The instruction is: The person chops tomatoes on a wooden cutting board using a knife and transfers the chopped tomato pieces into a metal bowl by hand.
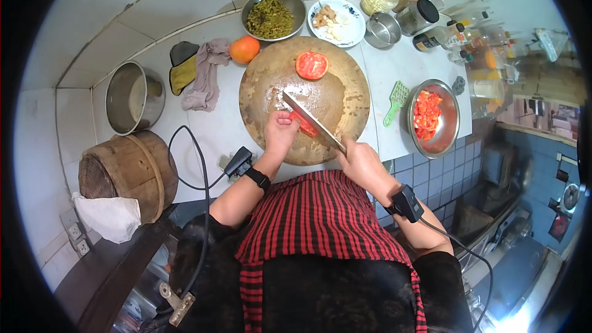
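Note:
On the round wooden board (262, 80), my left hand (281, 132) has its fingers bent against a red tomato piece (306, 127). My right hand (362, 161) is wrapped round the handle of a knife (316, 122). The blade slants up and to the left across the board, beside the tomato piece and close to my left fingertips. A cut tomato half (311, 65) lies near the back of the board with its cut face up.
A whole tomato (245, 49), a bowl of chopped greens (269, 18) and a plate of ginger and garlic (354, 23) stand behind the board. Rightward are a green grater (396, 102), a bowl of chopped tomato (428, 115) and several bottles. Leftward sit cloths (207, 77), a metal pot (135, 97) and a wooden barrel (126, 169).

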A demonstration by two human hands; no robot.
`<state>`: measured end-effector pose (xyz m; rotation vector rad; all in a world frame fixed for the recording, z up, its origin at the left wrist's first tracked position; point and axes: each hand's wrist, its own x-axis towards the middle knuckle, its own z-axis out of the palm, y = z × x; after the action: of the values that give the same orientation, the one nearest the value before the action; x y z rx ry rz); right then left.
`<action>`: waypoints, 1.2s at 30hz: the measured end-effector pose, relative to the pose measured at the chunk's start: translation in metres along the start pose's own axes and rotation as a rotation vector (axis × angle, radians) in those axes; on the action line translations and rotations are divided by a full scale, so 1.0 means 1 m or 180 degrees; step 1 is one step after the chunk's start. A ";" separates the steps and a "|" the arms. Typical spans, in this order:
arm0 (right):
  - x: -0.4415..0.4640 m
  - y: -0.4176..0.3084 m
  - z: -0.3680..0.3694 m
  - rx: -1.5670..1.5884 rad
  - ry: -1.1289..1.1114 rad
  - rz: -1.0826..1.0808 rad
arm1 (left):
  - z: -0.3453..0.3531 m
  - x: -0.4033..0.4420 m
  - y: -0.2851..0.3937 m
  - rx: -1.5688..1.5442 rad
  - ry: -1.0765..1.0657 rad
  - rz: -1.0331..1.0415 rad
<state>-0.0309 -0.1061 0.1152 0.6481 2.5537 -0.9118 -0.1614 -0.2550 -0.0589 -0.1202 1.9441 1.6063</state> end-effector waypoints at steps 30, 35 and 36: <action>0.046 0.025 0.059 0.0980 0.0626 -0.0638 | -0.013 -0.008 0.014 0.0725 -0.0237 0.1003; 0.035 0.016 0.024 0.1274 0.1212 -0.0548 | -0.027 0.000 0.044 0.1755 -0.1192 0.2065; 0.033 0.015 0.019 0.1216 0.1263 -0.0439 | -0.028 0.005 0.047 0.2116 -0.1560 0.2522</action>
<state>-0.0470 -0.0988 0.0783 0.8388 2.8175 -1.4702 -0.1968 -0.2673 -0.0187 1.3135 2.0940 1.1196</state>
